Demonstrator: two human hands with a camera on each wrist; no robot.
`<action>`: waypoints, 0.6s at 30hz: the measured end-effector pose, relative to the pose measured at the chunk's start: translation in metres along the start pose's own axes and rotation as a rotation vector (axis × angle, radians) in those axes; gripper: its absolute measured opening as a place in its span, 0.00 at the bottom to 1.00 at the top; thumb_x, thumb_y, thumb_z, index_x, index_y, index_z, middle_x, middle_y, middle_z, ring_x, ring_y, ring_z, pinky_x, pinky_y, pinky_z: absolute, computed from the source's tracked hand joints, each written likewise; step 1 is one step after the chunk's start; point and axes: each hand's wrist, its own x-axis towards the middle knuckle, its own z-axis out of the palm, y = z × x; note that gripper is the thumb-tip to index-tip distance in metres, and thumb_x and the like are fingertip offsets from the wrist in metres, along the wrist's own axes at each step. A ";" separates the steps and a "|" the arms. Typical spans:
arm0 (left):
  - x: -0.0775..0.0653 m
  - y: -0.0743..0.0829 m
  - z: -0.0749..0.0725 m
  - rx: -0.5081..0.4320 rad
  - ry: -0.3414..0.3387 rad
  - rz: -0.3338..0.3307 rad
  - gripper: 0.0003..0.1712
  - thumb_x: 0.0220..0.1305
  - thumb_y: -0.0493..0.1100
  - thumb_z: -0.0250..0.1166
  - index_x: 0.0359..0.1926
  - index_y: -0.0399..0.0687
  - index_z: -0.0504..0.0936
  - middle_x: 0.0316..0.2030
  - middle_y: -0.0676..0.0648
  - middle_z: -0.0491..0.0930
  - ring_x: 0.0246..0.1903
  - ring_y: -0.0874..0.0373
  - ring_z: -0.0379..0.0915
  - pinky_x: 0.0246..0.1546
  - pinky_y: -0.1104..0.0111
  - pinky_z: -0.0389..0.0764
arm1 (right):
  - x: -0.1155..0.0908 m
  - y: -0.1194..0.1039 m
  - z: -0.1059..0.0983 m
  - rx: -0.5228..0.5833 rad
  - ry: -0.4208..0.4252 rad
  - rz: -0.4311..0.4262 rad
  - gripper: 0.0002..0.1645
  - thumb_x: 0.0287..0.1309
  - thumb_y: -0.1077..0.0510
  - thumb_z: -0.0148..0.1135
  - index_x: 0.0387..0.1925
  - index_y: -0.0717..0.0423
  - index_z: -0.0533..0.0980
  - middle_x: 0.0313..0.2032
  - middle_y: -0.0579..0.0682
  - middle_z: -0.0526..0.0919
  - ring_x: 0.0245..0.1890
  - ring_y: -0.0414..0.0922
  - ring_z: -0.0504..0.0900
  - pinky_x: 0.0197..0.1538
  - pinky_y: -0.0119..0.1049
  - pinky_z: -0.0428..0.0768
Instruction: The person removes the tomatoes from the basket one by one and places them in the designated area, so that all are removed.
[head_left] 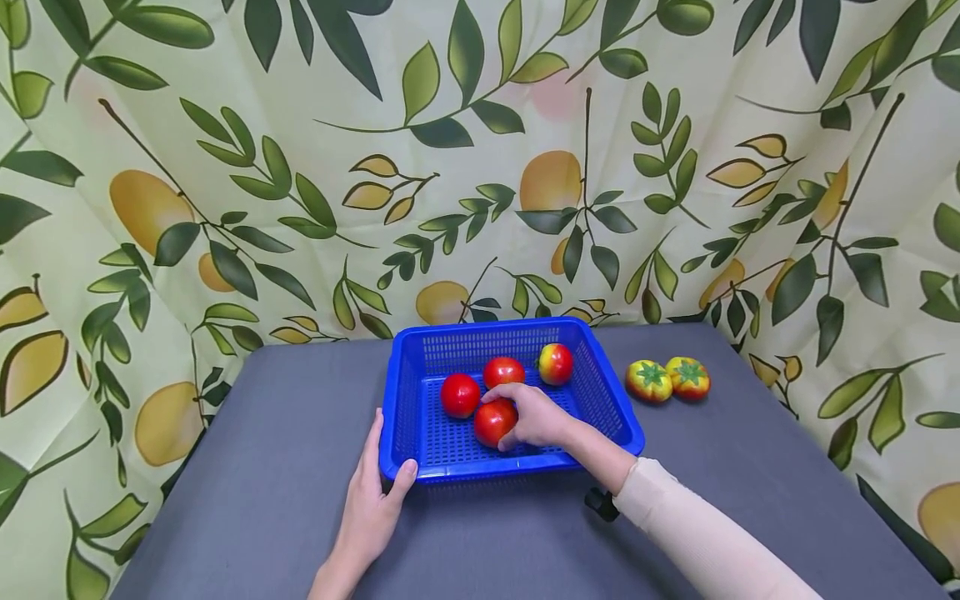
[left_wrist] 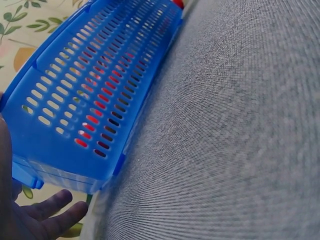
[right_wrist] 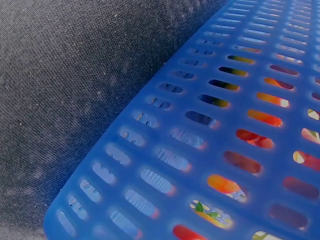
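Observation:
A blue plastic basket (head_left: 517,468) with slotted walls rests on the table. Inside it my right hand (head_left: 528,412) grips a red tomato (head_left: 493,423) near the front wall, thumb on one side and fingers over the other. Two more red tomatoes, one on the left (head_left: 460,395) and one behind (head_left: 504,372), lie close by. Farther right in the basket is a red-and-yellow tomato (head_left: 556,364). At the front left corner my left hand (head_left: 367,508) touches the basket, its thumb at the front rim and its extended fingers along the left side. The right wrist view shows only basket wall and tabletop.
Right of the basket, two yellow-red tomatoes (head_left: 669,380) with green star-shaped tops sit side by side on the grey table (head_left: 292,467). A leaf-patterned cloth (head_left: 480,167) hangs behind the table and at its sides. A small black object (head_left: 602,504) shows under the right wrist.

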 end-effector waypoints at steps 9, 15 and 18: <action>0.001 0.001 -0.002 0.016 -0.007 0.000 0.47 0.68 0.48 0.63 0.79 0.59 0.46 0.75 0.55 0.48 0.71 0.51 0.51 0.66 0.48 0.58 | 0.001 0.000 0.000 -0.010 -0.017 -0.008 0.39 0.37 0.71 0.80 0.56 0.53 0.79 0.48 0.49 0.80 0.51 0.51 0.76 0.57 0.53 0.74; 0.001 0.002 -0.002 0.017 -0.013 0.000 0.47 0.68 0.48 0.63 0.78 0.67 0.44 0.76 0.55 0.47 0.71 0.51 0.50 0.66 0.48 0.58 | 0.000 -0.001 0.000 -0.045 -0.008 -0.014 0.36 0.40 0.65 0.80 0.56 0.53 0.78 0.46 0.49 0.78 0.50 0.50 0.75 0.55 0.51 0.75; 0.001 0.003 -0.002 0.014 -0.017 -0.007 0.47 0.68 0.49 0.63 0.78 0.67 0.44 0.76 0.55 0.47 0.71 0.50 0.50 0.65 0.47 0.58 | -0.001 -0.002 0.000 -0.048 0.004 -0.016 0.36 0.41 0.64 0.79 0.57 0.54 0.78 0.48 0.51 0.77 0.51 0.50 0.74 0.54 0.51 0.75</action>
